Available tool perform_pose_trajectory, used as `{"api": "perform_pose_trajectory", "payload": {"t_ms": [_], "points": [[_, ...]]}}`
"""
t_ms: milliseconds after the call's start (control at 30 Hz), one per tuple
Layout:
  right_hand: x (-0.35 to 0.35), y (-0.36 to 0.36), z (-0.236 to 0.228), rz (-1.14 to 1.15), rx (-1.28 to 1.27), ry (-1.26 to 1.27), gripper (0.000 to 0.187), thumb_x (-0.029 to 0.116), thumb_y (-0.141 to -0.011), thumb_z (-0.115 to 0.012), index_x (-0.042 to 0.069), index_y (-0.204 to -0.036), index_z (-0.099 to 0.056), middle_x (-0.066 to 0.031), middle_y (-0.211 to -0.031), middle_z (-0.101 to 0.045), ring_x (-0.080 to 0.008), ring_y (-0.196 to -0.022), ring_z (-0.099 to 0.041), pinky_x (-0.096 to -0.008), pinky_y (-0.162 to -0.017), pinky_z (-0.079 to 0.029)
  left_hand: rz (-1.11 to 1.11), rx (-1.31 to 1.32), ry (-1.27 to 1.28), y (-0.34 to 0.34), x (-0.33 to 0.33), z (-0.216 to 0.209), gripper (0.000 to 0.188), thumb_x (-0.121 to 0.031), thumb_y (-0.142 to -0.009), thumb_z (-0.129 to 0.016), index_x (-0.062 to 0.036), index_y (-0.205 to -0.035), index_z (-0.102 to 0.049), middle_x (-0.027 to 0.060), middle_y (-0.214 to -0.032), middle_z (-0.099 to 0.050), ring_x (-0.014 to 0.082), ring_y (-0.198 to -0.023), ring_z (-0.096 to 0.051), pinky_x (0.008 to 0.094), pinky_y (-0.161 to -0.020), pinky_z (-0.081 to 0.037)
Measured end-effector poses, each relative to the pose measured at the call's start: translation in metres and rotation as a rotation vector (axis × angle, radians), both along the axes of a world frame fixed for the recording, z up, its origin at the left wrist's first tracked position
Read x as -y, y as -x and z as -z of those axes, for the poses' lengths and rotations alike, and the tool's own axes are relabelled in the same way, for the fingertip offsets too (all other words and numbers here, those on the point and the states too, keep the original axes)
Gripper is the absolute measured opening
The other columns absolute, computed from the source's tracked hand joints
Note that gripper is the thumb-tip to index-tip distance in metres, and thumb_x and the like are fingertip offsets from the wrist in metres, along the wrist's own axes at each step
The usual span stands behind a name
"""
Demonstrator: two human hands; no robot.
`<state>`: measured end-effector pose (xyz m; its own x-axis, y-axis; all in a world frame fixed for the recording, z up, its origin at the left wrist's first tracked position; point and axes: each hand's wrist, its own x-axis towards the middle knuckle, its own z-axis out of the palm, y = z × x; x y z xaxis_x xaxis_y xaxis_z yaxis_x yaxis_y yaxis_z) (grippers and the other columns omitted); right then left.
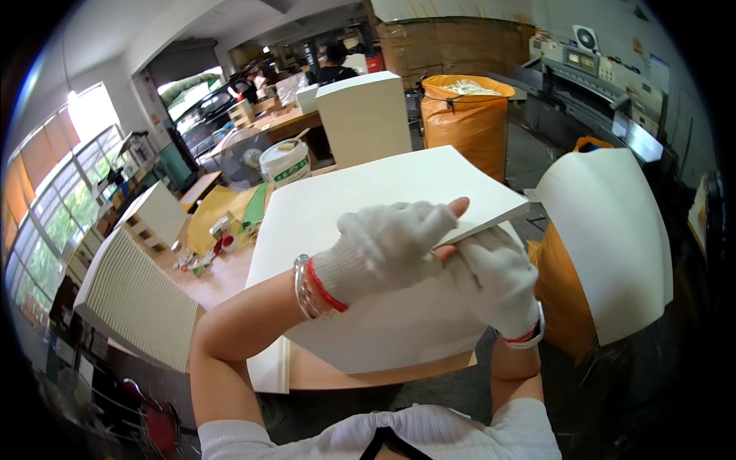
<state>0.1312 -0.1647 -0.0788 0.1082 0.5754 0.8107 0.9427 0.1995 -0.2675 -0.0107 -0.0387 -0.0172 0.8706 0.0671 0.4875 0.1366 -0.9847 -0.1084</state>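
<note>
Workshop bench [322, 373], lower centre; white board [345, 192] over it, mid-frame. Left hand [395, 241] and right hand [494, 276] meet at its right edge; pinch hidden, cannot tell. Edge handling looks underway, unfinished; layered stack [142, 291] at left, done or pending unclear.

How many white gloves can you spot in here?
2: one on the person's left hand and one on the right hand, both by an edge of the large white piece. Any others could be hidden in the clutter.
</note>
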Motion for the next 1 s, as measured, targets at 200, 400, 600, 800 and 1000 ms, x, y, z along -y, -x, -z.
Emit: {"api": "perform_pose_trajectory", "payload": {"t_ms": [200,400,600,800,1000], "points": [[-0.018,0.022,0.004,-0.029,0.165,-0.041,0.023,0.012,-0.080,-0.065,0.002,-0.101,-0.066,-0.0157,-0.100,-0.065,-0.0359,-0.094,-0.062,-0.0474,-0.082,-0.048,-0.014,-0.073,-0.065,0.005,-0.017,0.000,0.032,-0.017,-0.085,-0.068,-0.0066,-0.115,-0.061,0.0126,-0.109,-0.063,0.0302,-0.087,-0.069,0.0394,-0.065,-0.054],[-0.077,0.129,0.014,-0.265,0.321,-0.069,0.026,0.017,-0.074,-0.069,0.003,-0.096,-0.063,-0.0134,-0.101,-0.064,-0.0317,-0.095,-0.062,-0.0487,-0.085,-0.048,-0.113,0.425,-0.091,0.041,-0.083,-0.070,0.024,-0.010,-0.083,-0.068,-0.0075,-0.107,-0.065,0.0101,-0.096,-0.065,0.0249,-0.080,-0.067,0.0339,-0.063,-0.055],[-0.123,0.204,0.027,-0.259,0.346,-0.341,0.028,0.015,-0.066,-0.070,0.001,-0.089,-0.063,-0.0112,-0.088,-0.062,-0.0277,-0.085,-0.062,-0.0457,-0.083,-0.052,0.096,1.198,0.290,0.161,-0.158,-0.090,0.022,-0.008,-0.089,-0.065,-0.0051,-0.110,-0.065,0.0089,-0.096,-0.068,0.0209,-0.082,-0.068,0.0343,-0.065,-0.057],[-0.112,0.211,0.015,-0.268,0.381,-0.272,0.030,0.013,-0.065,-0.070,-0.001,-0.090,-0.063,-0.0126,-0.091,-0.063,-0.0289,-0.086,-0.064,-0.0445,-0.080,-0.053,-0.162,1.612,0.745,0.282,-0.189,-0.094,0.018,-0.005,-0.090,-0.064,-0.0077,-0.107,-0.068,0.0054,-0.091,-0.069,0.0168,-0.079,-0.067,0.0307,-0.064,-0.057],[-0.128,0.260,0.043,-0.594,0.094,-0.275,0.057,0.014,-0.080,-0.077,-0.007,-0.127,-0.053,-0.0198,-0.112,-0.063,-0.0363,-0.099,-0.064,-0.0461,-0.086,-0.054,-0.140,1.626,0.364,0.284,-0.128,-0.013,0.043,-0.014,-0.092,-0.068,0.0023,-0.130,-0.053,0.0104,-0.110,-0.066,0.0192,-0.092,-0.066,0.0301,-0.077,-0.058]]}}
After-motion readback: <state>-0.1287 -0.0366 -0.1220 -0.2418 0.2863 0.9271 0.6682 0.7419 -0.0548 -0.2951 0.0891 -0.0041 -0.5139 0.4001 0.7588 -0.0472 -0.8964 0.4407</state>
